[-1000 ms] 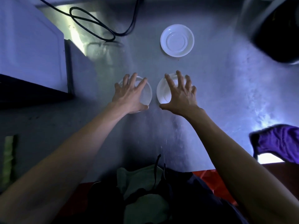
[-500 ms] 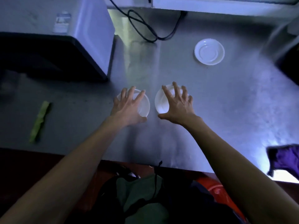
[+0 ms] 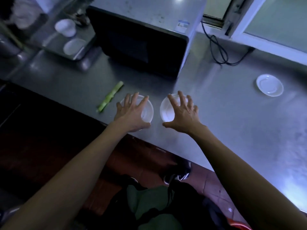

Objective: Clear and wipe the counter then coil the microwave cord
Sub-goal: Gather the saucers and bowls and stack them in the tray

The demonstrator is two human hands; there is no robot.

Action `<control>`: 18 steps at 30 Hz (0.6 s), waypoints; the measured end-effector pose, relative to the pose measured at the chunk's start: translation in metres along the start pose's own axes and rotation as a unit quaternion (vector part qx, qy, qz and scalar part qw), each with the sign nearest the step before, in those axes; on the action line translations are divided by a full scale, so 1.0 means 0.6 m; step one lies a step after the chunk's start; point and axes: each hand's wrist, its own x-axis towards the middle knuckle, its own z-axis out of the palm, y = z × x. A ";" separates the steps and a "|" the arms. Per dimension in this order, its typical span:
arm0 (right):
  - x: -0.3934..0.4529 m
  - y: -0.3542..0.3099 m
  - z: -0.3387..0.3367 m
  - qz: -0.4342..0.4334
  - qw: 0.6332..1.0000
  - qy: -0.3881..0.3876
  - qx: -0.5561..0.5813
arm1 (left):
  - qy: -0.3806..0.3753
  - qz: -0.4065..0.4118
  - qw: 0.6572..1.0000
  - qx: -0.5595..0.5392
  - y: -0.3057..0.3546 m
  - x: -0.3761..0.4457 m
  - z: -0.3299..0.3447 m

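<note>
The left hand (image 3: 132, 113) lay over one small white bowl (image 3: 147, 112) and the right hand (image 3: 182, 115) over a second white bowl (image 3: 167, 110), both near the front edge of the grey surface (image 3: 232, 130). On each hand the fingers (image 3: 172, 101) were spread and curved over the rim, with the thumb low at the near side, so each hand seemed to grip its bowl from above; whether the bowls were lifted or still touched the surface, I could not tell. The bowls looked light, stiff and smooth, probably thin plastic or ceramic, so I judged that they could slip and that the rim, between thumb and fingers, was the best place to hold them. Just to the left of the left fingers lay a green vegetable stalk (image 3: 110, 97). Beyond the fingers stood the microwave (image 3: 142, 40), and to its right the black cord (image 3: 217, 50) lay loose in loops by the window frame, not yet coiled. Far to the right of the right fingers rested a white saucer (image 3: 269, 85). Far to the left, beyond the stalk, a tray (image 3: 54, 47) carried a cup (image 3: 65, 27) and one more dish (image 3: 74, 46). Nothing stood between the two hands.
</note>
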 end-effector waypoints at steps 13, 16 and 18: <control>0.025 -0.370 -0.017 -0.157 0.986 0.031 -0.052 | 0.079 -0.139 0.987 -0.012 -0.317 -0.216 -0.035; 0.042 -0.439 -0.018 -0.202 0.977 0.032 -0.067 | 0.092 -0.181 0.979 -0.028 -0.370 -0.257 -0.042; 0.056 -0.485 -0.015 -0.230 0.970 0.024 -0.073 | 0.094 -0.213 0.972 -0.036 -0.404 -0.282 -0.045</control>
